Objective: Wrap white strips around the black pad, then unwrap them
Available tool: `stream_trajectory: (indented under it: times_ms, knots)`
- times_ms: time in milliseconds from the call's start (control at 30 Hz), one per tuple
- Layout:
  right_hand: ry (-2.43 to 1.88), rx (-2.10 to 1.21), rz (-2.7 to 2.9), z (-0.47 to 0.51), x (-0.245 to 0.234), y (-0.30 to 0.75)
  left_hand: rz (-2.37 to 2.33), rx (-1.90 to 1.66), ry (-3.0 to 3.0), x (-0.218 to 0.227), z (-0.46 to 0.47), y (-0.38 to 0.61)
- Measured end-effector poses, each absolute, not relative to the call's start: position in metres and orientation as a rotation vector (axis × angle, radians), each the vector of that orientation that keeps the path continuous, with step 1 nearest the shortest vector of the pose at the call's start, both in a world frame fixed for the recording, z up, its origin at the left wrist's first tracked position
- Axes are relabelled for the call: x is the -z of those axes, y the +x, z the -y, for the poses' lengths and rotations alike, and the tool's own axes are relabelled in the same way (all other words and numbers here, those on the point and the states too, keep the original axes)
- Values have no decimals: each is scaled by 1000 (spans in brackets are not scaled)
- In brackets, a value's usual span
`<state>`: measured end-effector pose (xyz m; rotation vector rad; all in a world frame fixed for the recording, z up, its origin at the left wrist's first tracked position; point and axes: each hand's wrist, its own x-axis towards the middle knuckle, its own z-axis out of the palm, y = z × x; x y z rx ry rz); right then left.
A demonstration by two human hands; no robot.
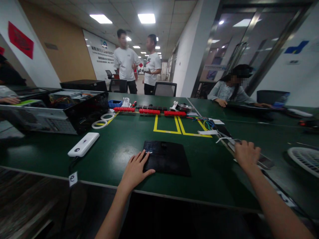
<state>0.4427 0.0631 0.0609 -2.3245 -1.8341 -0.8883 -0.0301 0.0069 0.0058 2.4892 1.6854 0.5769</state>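
Observation:
A flat black panel [167, 157] with a glossy surface lies on the green table in front of me. My left hand [136, 169] rests at its left edge, fingers spread and the fingertips touching the panel. Off to the right, my right hand [247, 153] has its fingers curled down over some flat grey items by a seam in the table. What those fingers hold, if anything, is hidden and blurred. Close to that hand are a white strip [208, 132] and a bundle of coloured wires [209, 123].
An open computer case [53, 114] stands at left, near a white power bank [84, 144] with a cable and white rings [99, 124]. Red blocks [149, 111] line the back behind yellow tape outlines [167, 131]. A white fan-like grille [305, 161] lies far right. Several people are around.

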Motion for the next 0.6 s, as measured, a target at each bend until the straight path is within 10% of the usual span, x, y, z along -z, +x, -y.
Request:
stream_trajectory:
  times_ms: [600]
  knots:
    - [-1632,343,2048,-41,-113,393,-1645,-1333,1808,-2,-9,-48]
